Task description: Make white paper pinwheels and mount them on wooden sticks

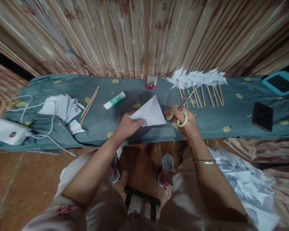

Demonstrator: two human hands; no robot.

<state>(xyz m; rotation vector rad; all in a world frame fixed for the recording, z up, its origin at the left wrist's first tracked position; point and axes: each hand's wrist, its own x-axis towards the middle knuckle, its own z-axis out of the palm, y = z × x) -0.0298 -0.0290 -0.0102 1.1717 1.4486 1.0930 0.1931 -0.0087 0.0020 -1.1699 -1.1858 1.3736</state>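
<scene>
Paper sheet, folded or creased to a point at its far edge, is held just above the cloth-covered table, near the middle of its front edge. Left hand pinches its left side, thumb on top, fingers mostly hidden beneath. Right hand is just right of the sheet, fingers curled on the green handles of the scissors; blades look parted, pointing away from the person and clear of the paper. Glue stick lies beyond the left hand. Small red box, open, shiny bits inside, sits past the paper. Beyond the right hand: row of white paper pinwheels on wooden sticks, heads overlapping. Left side: two loose sticks, then fanned paper stack, then white device with cables. Far right: dark phone, blue-framed tablet behind it. Below the table, right of the right arm: heap of folded white paper.
</scene>
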